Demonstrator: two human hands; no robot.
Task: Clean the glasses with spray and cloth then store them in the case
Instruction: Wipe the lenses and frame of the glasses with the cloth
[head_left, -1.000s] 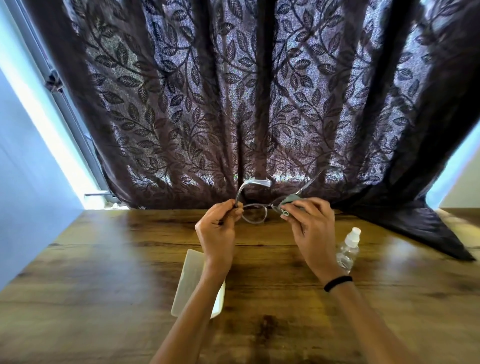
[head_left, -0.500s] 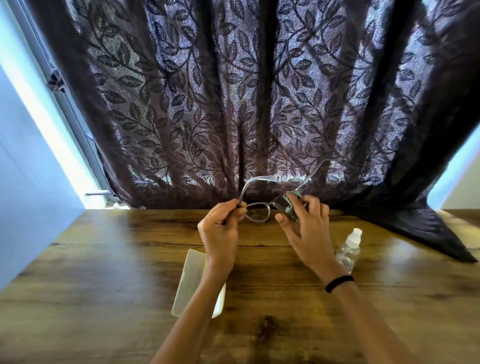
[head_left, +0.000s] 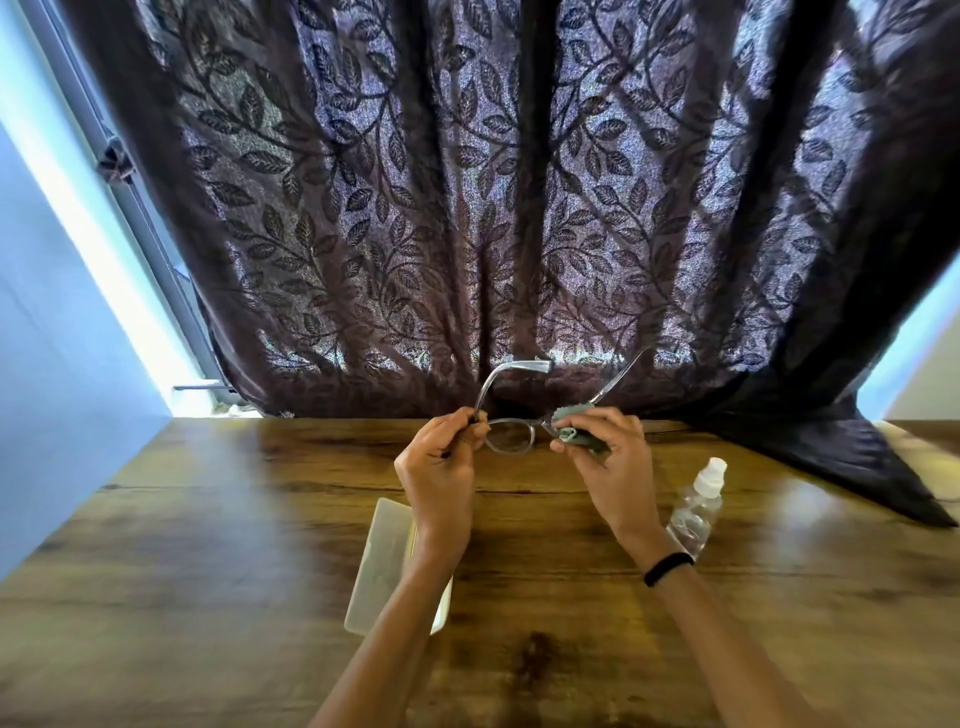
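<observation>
Nearest the camera, two bare forearms reach forward over the wooden table (head_left: 218, 613). Under the left forearm lies the pale case (head_left: 382, 564), flat on the wood and partly hidden by the arm. Just right of the right wrist, which wears a black band (head_left: 668, 568), the clear spray bottle (head_left: 696, 512) with a white cap stands on the table, untouched.

Further out, both hands hold the glasses (head_left: 511, 434) in the air above the far part of the table, temples unfolded and pointing away toward the curtain (head_left: 467, 208). The left hand (head_left: 441, 467) pinches the frame at its left hinge between thumb and fingertips, closed firmly on it. The right hand (head_left: 608, 457) is closed around the grey-green cloth (head_left: 571, 431), pressing it over the right lens with the thumb in front and fingers behind; that lens is covered, so how the cloth lies on it cannot be told.

Compared with half a second ago, the right hand has turned flatter: its fingers then stood more upright with the cloth tucked behind them, and now more cloth shows above the thumb. The left hand's grip and the tilt of the glasses look much the same. Case and bottle have not moved.
</observation>
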